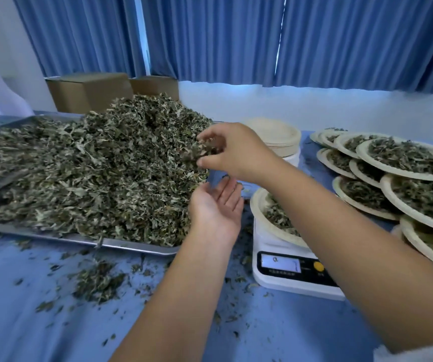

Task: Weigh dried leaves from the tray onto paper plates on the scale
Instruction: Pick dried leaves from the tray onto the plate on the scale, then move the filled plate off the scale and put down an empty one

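Left hand (215, 207) lies palm up at the right end of the tray (137, 244), fingers straight and apart, holding nothing. Right hand (236, 152) is just above it, fingers and thumb clamped on a clump (199, 150) taken from the leaves (92, 165) heaped on the tray. Scale (288, 286) stands just right of the tray; the plate (259, 208) on it is already part filled.

Risk, as judged: the clump is loose and light. Carried across to the plate, it may shed bits into the gap between tray and scale, adding to the scraps (97, 283) on the worktop (27, 317). Right forearm (335, 220) crosses low over the plate, and a brush against the rim could upset the reading or tip it. Display (280, 263) is too blurred to read, so the amount wanted cannot be told.

Surroundings: filled plates (406, 175) overlap in a slanting pile right of the scale, near enough for an elbow to knock. Stack (275, 134) of empty plates sits beyond the scale. Boxes (87, 92) stand behind the tray, curtains (236, 35) at the back. Nothing blocks the short path from tray to plate.
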### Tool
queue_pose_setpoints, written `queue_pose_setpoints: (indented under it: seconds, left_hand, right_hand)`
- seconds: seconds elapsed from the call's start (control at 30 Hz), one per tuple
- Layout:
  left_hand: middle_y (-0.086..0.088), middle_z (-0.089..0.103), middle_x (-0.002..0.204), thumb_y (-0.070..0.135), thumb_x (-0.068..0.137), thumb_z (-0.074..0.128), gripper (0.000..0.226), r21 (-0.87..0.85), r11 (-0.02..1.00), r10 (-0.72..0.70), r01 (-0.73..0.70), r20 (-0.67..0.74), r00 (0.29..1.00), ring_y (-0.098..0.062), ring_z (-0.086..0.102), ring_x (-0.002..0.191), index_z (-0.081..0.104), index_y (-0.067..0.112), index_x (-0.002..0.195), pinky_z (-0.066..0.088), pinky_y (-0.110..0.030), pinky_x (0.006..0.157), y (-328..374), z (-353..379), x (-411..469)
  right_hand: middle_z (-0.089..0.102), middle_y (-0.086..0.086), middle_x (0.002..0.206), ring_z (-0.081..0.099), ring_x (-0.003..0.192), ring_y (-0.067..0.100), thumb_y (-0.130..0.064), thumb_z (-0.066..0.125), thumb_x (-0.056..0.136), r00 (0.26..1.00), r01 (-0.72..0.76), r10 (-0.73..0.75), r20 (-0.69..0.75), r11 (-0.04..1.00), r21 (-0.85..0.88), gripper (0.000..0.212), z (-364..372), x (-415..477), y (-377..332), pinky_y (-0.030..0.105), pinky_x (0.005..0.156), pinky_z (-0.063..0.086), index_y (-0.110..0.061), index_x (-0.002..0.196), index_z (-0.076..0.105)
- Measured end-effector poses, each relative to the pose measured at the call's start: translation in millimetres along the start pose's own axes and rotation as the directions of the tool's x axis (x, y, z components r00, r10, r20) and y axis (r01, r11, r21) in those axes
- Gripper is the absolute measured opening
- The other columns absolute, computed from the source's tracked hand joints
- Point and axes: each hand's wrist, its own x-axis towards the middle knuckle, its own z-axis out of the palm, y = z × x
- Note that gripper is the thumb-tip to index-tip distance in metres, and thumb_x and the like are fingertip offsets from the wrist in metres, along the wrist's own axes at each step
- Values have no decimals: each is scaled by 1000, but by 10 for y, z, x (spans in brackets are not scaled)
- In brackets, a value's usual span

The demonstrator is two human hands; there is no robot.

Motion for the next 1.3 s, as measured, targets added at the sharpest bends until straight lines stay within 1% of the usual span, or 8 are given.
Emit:
queue_pose_setpoints:
  seconds: [0.17,0.33,0.47,0.6,0.83,1.0,1.1,1.3]
  left_hand:
    - [-4,65,97,27,99,36,29,-95,995,10,-7,29,1000,-18,60,107,62,13,92,39,-33,107,44,3,-7]
    - [-6,66,104,28,101,31,32,-104,995,16,-14,17,1000,-19,60,105,59,11,103,41,-31,102,37,7,-2]
    - [-13,54,134,29,103,25,45,-31,1000,-3,4,25,1000,-25,45,130,51,1,128,31,-36,109,24,4,-24]
    - [-10,56,133,24,102,31,41,121,993,0,-5,39,999,-24,48,127,50,2,131,34,-34,106,-7,11,-7]
    - [-5,65,117,9,94,54,25,593,781,226,-194,21,974,-13,62,102,60,6,118,44,-26,93,-188,16,16]
    - [-5,68,103,7,88,63,14,703,687,259,-182,-3,966,-18,63,98,64,17,97,50,-30,89,-230,-13,11]
    - [-4,62,76,1,89,57,11,709,690,244,-149,-35,969,-14,58,65,59,11,85,47,-19,56,-225,-7,9]
    - [-5,70,76,9,84,66,6,780,616,252,-111,-61,966,-10,59,51,67,7,89,41,-20,45,-228,-30,24]
  right_hand:
    - [62,4,123,61,109,17,-18,71,85,985,-44,50,165,998,-36,57,285,67,-16,28,96,46,-15,138,50]
    - [68,0,116,62,107,13,-12,65,88,990,-72,80,116,995,-66,32,221,-39,107,29,98,46,-15,119,67]
    - [70,-1,112,63,103,10,-5,61,89,993,-110,111,28,993,-38,26,-65,-208,228,15,88,45,-14,111,71]
    - [70,-6,103,62,90,6,-10,61,89,981,-192,186,-60,976,-105,22,-474,-530,515,6,64,38,-18,107,73]
    - [69,3,111,61,97,16,-10,57,88,911,-409,399,-104,847,-339,26,-868,-926,1029,21,79,39,-17,108,72]
    - [64,3,121,58,111,21,-20,56,89,861,-480,505,-58,769,-423,29,-900,-976,1136,28,87,44,-17,116,66]
    - [70,8,106,64,96,23,-20,55,89,854,-476,520,-15,769,-427,26,-893,-1003,1135,31,81,52,-11,106,71]
    - [60,-2,64,58,57,12,-17,55,89,855,-466,517,50,806,-365,26,-922,-1066,1171,26,54,44,-11,111,67]
